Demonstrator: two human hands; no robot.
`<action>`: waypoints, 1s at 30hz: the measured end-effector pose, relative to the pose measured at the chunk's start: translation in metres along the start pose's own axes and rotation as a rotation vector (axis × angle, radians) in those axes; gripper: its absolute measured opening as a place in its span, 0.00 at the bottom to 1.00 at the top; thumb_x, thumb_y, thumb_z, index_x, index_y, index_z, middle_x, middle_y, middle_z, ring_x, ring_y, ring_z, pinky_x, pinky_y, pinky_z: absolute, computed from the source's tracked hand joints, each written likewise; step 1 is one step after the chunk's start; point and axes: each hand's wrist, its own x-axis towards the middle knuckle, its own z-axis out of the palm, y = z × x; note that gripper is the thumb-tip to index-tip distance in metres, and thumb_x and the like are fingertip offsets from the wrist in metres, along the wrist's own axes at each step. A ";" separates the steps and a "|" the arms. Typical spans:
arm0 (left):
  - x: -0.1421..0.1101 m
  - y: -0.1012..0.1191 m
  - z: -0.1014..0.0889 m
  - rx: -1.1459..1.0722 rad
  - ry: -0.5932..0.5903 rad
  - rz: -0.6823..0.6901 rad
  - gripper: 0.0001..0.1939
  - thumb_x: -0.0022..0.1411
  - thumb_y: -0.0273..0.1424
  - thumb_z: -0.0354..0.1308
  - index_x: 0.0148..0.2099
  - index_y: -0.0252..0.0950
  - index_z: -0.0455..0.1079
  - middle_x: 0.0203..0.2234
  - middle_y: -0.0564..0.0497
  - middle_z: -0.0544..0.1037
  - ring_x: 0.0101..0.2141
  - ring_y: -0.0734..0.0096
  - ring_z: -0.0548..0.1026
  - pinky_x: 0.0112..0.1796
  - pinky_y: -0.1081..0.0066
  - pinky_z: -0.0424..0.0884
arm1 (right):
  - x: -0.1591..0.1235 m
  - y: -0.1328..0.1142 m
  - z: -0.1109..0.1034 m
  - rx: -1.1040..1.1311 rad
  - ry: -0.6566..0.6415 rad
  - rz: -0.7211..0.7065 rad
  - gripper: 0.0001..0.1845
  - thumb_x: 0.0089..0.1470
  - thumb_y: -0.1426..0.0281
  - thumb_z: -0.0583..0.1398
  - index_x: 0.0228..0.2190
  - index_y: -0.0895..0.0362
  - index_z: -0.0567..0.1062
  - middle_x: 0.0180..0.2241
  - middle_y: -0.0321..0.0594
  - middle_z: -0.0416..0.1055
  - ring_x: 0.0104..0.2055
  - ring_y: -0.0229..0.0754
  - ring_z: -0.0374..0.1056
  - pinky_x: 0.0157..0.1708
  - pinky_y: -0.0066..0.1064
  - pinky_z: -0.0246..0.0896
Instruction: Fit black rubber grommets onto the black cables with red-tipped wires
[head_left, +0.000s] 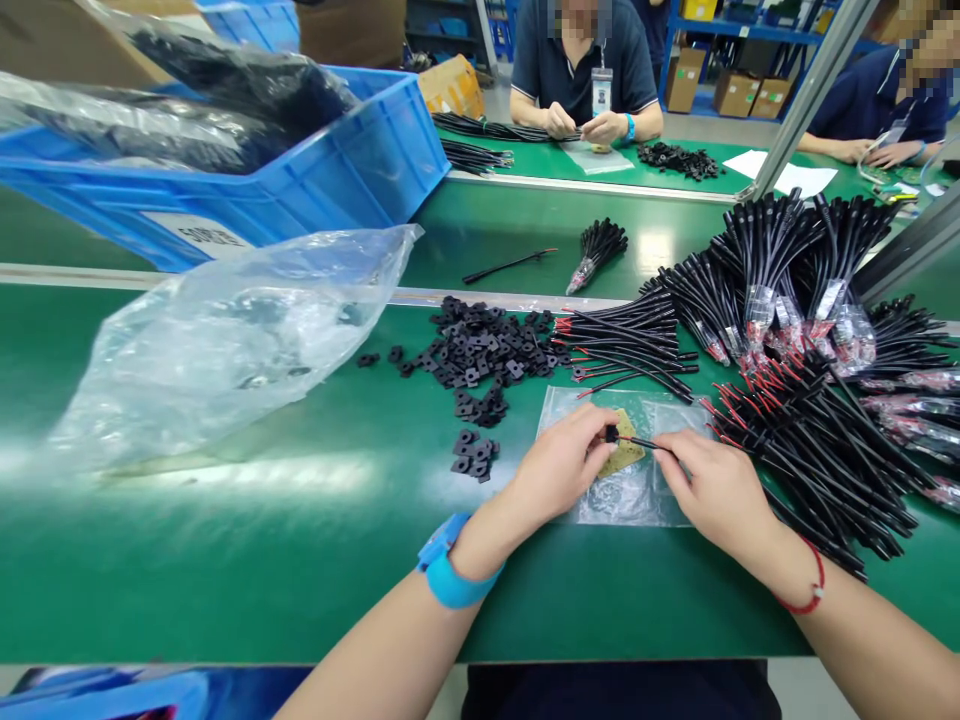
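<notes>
My left hand (566, 455) pinches a small black plastic piece (612, 433) between thumb and fingertips. My right hand (709, 480) is closed on a thin black cable (643, 443), whose tip points left and meets the piece; how far it goes in I cannot tell. Beneath both hands lie a yellowish pad (626, 460) and a clear plastic bag (615, 508). Similar black pieces form a heap (487, 345), with a smaller cluster (474, 455) left of my left hand. Behind the pad are loose black cables (626, 335) with red ends.
Bundled black cables (780, 260) and a large cable pile (817, 450) crowd the right. A clear bag (247, 340) and a blue crate (300, 205) occupy the left. One cable (510, 265) and a bundle (598, 250) lie behind. Two people work across the bench.
</notes>
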 end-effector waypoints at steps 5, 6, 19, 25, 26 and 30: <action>-0.003 0.001 0.004 0.041 0.045 0.042 0.10 0.58 0.23 0.54 0.43 0.37 0.67 0.35 0.49 0.69 0.39 0.65 0.69 0.42 0.64 0.68 | 0.000 -0.004 0.004 0.085 -0.037 -0.023 0.10 0.60 0.71 0.52 0.37 0.55 0.74 0.33 0.40 0.76 0.34 0.40 0.72 0.34 0.28 0.64; -0.003 0.001 0.004 -0.014 0.062 0.036 0.09 0.59 0.24 0.54 0.43 0.38 0.67 0.36 0.49 0.68 0.38 0.66 0.69 0.41 0.64 0.69 | 0.001 -0.004 0.004 0.121 -0.022 -0.018 0.10 0.60 0.71 0.52 0.37 0.55 0.74 0.34 0.40 0.76 0.34 0.40 0.72 0.35 0.28 0.64; -0.003 0.021 0.001 -1.090 0.070 -0.399 0.16 0.50 0.30 0.64 0.43 0.33 0.70 0.28 0.54 0.73 0.23 0.78 0.72 0.31 0.71 0.71 | 0.002 -0.008 -0.010 0.270 0.093 -0.069 0.10 0.60 0.72 0.51 0.37 0.57 0.72 0.29 0.40 0.72 0.30 0.39 0.68 0.30 0.30 0.63; -0.007 0.027 0.003 -1.222 0.053 -0.520 0.14 0.47 0.31 0.68 0.33 0.33 0.67 0.20 0.55 0.75 0.22 0.75 0.74 0.30 0.73 0.71 | -0.003 -0.013 -0.017 0.006 0.155 -0.186 0.11 0.61 0.72 0.51 0.35 0.59 0.73 0.24 0.39 0.67 0.26 0.39 0.63 0.27 0.30 0.57; -0.007 0.027 0.003 -1.207 0.047 -0.521 0.14 0.47 0.31 0.68 0.32 0.33 0.67 0.20 0.55 0.75 0.22 0.75 0.74 0.30 0.73 0.71 | -0.003 -0.014 -0.019 -0.035 0.160 -0.205 0.11 0.61 0.73 0.51 0.35 0.59 0.73 0.23 0.39 0.66 0.26 0.39 0.62 0.27 0.30 0.55; -0.008 0.027 0.006 -1.144 0.021 -0.483 0.13 0.45 0.30 0.69 0.31 0.33 0.68 0.22 0.56 0.74 0.23 0.76 0.74 0.31 0.73 0.70 | -0.005 -0.015 -0.022 -0.067 0.133 -0.205 0.12 0.62 0.73 0.50 0.32 0.59 0.72 0.23 0.39 0.67 0.26 0.39 0.62 0.26 0.31 0.53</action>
